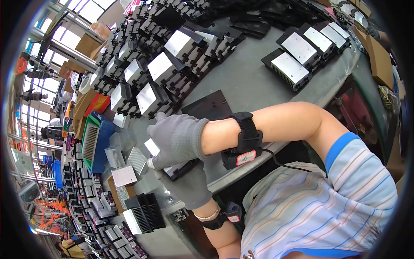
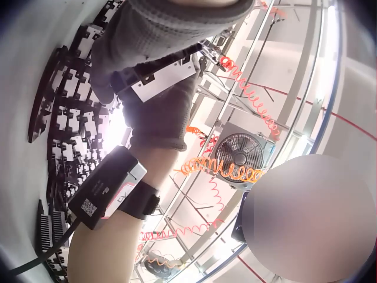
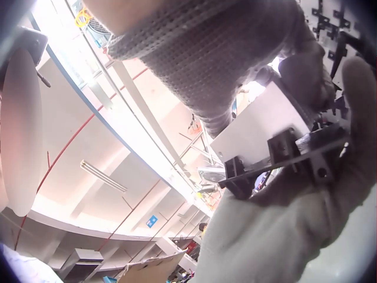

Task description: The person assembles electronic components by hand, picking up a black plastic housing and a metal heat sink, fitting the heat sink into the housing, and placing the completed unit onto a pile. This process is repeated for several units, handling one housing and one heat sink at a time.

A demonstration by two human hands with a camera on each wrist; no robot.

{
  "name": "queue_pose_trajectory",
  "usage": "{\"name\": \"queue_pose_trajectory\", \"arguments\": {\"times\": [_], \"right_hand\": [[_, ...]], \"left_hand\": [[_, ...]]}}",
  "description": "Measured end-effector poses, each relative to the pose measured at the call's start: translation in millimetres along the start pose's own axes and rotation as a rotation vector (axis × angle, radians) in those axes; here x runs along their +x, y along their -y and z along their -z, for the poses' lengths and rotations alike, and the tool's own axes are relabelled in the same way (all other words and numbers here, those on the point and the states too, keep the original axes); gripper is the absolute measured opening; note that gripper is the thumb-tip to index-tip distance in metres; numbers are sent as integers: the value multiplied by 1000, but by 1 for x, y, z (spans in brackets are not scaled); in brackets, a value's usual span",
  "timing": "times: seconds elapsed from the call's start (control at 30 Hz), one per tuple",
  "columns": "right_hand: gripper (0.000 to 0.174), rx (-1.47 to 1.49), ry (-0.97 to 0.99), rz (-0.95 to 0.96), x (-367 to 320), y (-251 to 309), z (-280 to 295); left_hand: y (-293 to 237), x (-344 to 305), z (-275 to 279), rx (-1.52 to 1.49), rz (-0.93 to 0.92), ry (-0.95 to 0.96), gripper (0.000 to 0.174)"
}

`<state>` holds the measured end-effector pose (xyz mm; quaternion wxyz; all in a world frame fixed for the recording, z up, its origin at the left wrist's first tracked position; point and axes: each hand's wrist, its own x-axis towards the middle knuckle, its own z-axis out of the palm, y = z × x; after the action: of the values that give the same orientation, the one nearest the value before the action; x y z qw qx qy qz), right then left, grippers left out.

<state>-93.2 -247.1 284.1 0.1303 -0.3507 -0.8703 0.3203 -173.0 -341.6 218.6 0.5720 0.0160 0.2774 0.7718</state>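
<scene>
Both hands wear grey knit gloves and hold one small silver heat sink [image 3: 259, 127] with a black clip frame [image 3: 288, 160] along its edge. My left hand [image 1: 189, 185] supports it from below, its palm [image 3: 283, 230] under the frame and fingers bent up round the end. From above, my right hand [image 1: 179, 138] grips the silver block, hiding most of it in the head view. There, a bright face [image 1: 152, 147] shows by the fingers and a dark part [image 1: 181, 169] between the gloves. In the left wrist view the silver face [image 2: 165, 79] sits between both gloves.
Stacked heat sinks in black frames [image 1: 164, 69] crowd the table's far side. A row of them [image 1: 297, 47] stands at right. A flat black sheet [image 1: 207, 105] lies beyond the right hand. Left are a blue bin [image 1: 99, 149], loose finned heat sinks [image 1: 137, 160] and a black finned one [image 1: 146, 211].
</scene>
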Motion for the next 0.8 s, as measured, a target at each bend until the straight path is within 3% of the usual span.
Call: {"name": "queue_pose_trajectory", "arguments": {"times": [0.23, 0.3, 0.37, 0.5, 0.57, 0.6, 0.67, 0.7, 0.77, 0.8], "right_hand": [[58, 27, -143, -38, 2, 2, -4], [57, 28, -132, -30, 3, -1, -4], [57, 33, -118, -19, 3, -3, -6], [55, -5, -108, -24, 3, -1, -5], [57, 19, -132, 9, -2, -2, -9], [59, 25, -200, 74, -5, -4, -10], [63, -42, -57, -34, -12, 7, 2], [60, -17, -52, -41, -13, 8, 5], [57, 7, -64, -43, -10, 6, 8], [55, 25, -86, 8, -2, -3, 10]], "left_hand": [[3, 6, -1, 27, -48, 46, 61], [5, 1, -7, -9, -10, 11, 58], [7, -1, -13, 62, -88, -75, 54], [7, 10, 16, 72, -87, -2, 51], [1, 22, 52, -418, 115, 555, 48], [-3, 21, 43, -103, 31, 488, 46], [8, -1, 1, -104, -47, 134, 51], [5, -5, -2, -106, -45, 140, 51], [-6, -2, -8, 164, -40, 24, 58], [-16, 8, 1, 235, -74, 253, 62]]}}
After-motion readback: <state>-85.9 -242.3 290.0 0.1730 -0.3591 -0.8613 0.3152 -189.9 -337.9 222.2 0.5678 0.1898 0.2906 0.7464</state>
